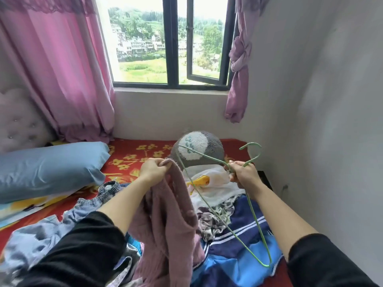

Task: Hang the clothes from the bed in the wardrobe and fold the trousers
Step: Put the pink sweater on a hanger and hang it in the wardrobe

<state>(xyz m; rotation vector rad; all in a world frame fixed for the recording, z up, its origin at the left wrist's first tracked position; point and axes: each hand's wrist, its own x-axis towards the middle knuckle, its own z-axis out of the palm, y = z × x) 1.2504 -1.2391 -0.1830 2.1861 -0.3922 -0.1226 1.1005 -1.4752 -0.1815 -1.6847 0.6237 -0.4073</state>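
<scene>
While I hold the work above the bed, my left hand is clenched round the bunched upper edge of a pink knitted sweater, whose body hangs straight down towards me. My right hand grips a green wire hanger at its neck, with the hook standing up and to the right. The hanger's long bar runs obliquely, from a far tip in front of the grey plush toy to a near tip low on the right. The far tip lies just beyond and right of the left hand, so that end is nearest the sweater's held edge. I judge that the next move turns on bringing this tip into the garment's opening, which I cannot make out here. Other clothes remain on the bed: a white garment on a yellow hanger, a navy striped piece, and light-blue elastic-waisted trousers to the left. The wardrobe is out of view. No brand, label or legible writing appears.
</scene>
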